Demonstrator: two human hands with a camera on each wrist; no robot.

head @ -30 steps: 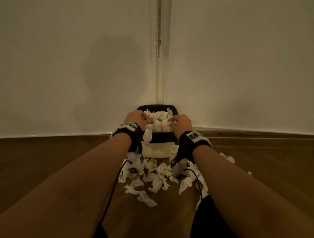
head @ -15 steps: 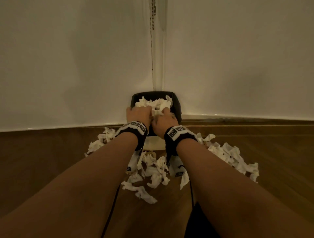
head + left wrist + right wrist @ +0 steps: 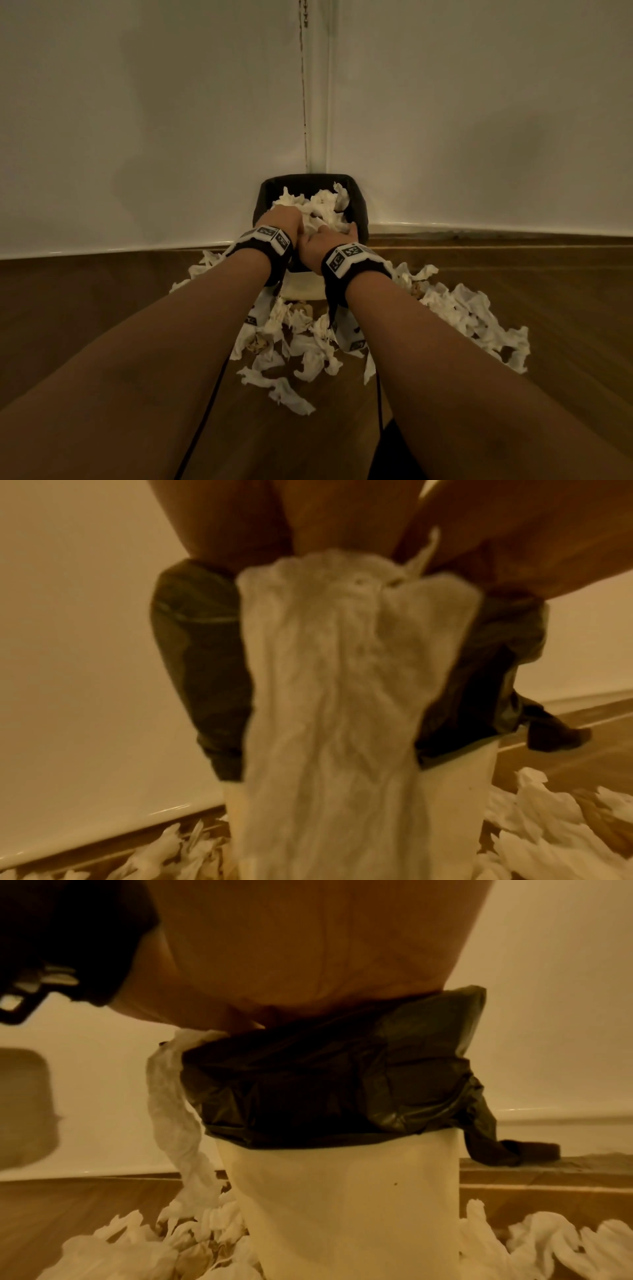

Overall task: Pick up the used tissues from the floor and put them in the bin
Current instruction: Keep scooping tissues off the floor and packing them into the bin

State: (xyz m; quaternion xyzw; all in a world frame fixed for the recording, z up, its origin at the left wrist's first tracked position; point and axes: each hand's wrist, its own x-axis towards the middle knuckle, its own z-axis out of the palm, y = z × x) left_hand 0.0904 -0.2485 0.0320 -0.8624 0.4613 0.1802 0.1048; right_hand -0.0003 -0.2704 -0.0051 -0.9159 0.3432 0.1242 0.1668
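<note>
We're pressing both hands, left hand (image 3: 286, 221) and right hand (image 3: 325, 240), flat-ish onto tissues (image 3: 318, 205) atop the bin (image 3: 359, 205) to compact them; finger curl unclear.

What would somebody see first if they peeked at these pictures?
Probably the two hands, left hand and right hand, pressing down on a heap of tissues in the bin in the corner of the room. Next, the mess of crumpled tissues scattered over the wooden floor around the bin. One long tissue hangs over the bin's front edge, across its black liner.
</note>
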